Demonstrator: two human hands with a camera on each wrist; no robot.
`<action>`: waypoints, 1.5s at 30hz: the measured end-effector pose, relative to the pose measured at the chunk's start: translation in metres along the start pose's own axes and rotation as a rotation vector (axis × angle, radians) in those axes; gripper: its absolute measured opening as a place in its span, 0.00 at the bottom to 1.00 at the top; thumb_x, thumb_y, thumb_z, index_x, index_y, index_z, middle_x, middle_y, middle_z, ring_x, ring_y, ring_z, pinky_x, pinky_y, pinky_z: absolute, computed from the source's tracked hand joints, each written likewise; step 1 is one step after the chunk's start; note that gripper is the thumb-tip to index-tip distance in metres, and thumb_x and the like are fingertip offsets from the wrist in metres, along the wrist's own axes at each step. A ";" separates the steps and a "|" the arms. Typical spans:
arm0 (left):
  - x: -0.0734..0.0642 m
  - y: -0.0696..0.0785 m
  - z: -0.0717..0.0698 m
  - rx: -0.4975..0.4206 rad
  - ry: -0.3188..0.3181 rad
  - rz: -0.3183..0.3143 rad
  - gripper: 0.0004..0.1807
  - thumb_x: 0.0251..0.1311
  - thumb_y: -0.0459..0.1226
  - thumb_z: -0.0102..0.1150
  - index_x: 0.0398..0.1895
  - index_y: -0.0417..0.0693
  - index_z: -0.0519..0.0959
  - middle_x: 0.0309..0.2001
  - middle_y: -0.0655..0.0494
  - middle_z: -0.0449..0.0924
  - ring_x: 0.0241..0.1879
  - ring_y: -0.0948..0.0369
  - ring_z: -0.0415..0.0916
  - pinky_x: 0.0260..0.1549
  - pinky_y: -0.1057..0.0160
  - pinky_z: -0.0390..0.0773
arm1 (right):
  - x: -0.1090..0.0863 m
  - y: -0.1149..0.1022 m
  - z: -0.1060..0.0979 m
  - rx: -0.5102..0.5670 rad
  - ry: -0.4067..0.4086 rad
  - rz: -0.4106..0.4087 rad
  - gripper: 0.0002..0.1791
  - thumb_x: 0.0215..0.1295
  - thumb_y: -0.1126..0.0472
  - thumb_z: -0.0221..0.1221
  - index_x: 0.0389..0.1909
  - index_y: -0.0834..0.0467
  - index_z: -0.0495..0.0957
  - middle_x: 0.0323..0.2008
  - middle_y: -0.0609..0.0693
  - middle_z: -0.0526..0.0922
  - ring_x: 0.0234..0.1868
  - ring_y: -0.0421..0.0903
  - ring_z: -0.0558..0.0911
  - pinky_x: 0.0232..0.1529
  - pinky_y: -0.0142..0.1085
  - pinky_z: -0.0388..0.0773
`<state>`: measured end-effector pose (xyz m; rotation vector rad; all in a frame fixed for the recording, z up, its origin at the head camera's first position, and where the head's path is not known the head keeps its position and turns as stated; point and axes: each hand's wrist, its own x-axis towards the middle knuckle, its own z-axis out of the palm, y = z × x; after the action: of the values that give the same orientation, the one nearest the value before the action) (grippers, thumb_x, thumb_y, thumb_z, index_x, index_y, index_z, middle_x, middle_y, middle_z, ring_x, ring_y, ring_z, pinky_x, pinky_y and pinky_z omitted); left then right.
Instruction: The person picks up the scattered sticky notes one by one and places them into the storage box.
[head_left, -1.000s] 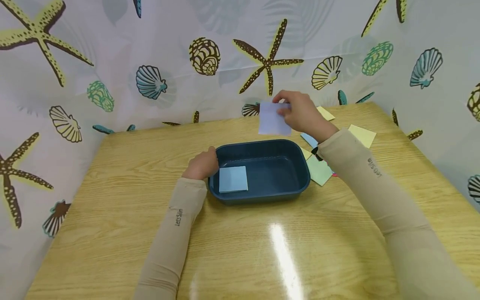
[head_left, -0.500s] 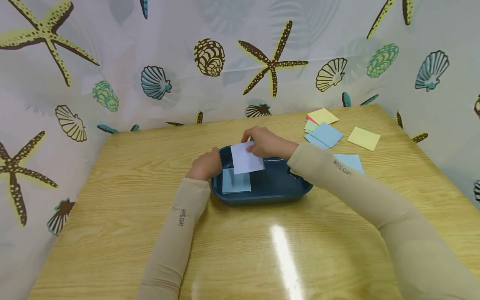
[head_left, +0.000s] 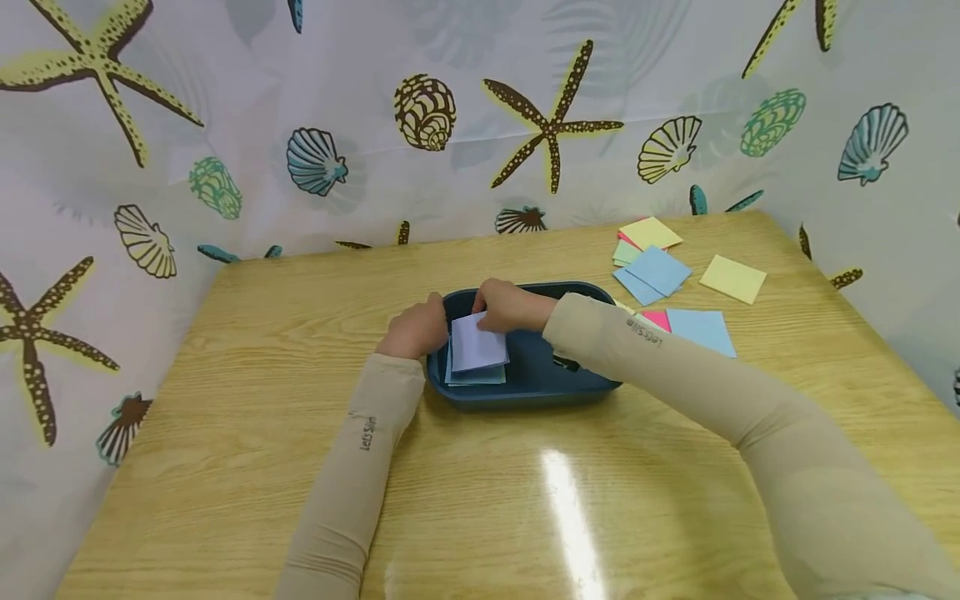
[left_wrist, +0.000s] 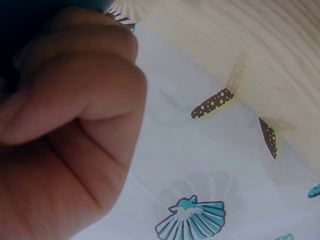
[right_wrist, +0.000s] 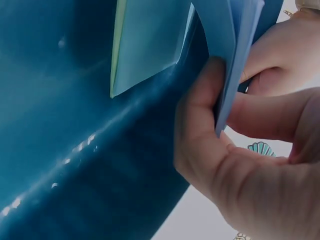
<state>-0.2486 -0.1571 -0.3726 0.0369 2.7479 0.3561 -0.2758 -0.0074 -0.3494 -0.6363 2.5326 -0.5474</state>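
Note:
A dark blue plastic bin (head_left: 543,396) stands on the table. My left hand (head_left: 415,327) grips its left rim; in the left wrist view the fingers are curled and the rim is mostly out of sight. Inside the bin's left side, my right hand (head_left: 512,305) pinches a lavender sticky note pad (head_left: 477,343) between thumb and fingers. Light blue sticky notes (head_left: 480,379) lie beneath it on the bin floor, partly covered. The right wrist view shows the pinched pad (right_wrist: 231,60) tilted, apart from the lower stack (right_wrist: 150,45), which has a yellow-green edge.
Right of the bin lie loose sticky notes: a pile with blue notes (head_left: 660,271) on it, a yellow one (head_left: 733,279), a light blue one (head_left: 701,331) and a pink one (head_left: 657,319) partly behind my sleeve. A shell-patterned cloth (head_left: 360,75) hangs behind the wooden table (head_left: 285,333).
My right hand has carried the lavender pad from above the bin's far side leftward and down, over the light blue notes inside. My left hand has stayed on the rim.

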 end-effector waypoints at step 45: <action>0.000 -0.002 0.001 0.003 0.004 0.017 0.25 0.71 0.36 0.42 0.67 0.33 0.58 0.51 0.37 0.77 0.45 0.47 0.79 0.43 0.49 0.76 | 0.002 0.000 0.033 -0.184 0.092 -0.066 0.14 0.60 0.62 0.65 0.45 0.63 0.81 0.45 0.55 0.82 0.39 0.49 0.81 0.39 0.42 0.79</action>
<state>-0.2485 -0.1591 -0.3745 0.0610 2.7540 0.3568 -0.2601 -0.0175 -0.3767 -0.7793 2.6774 -0.3763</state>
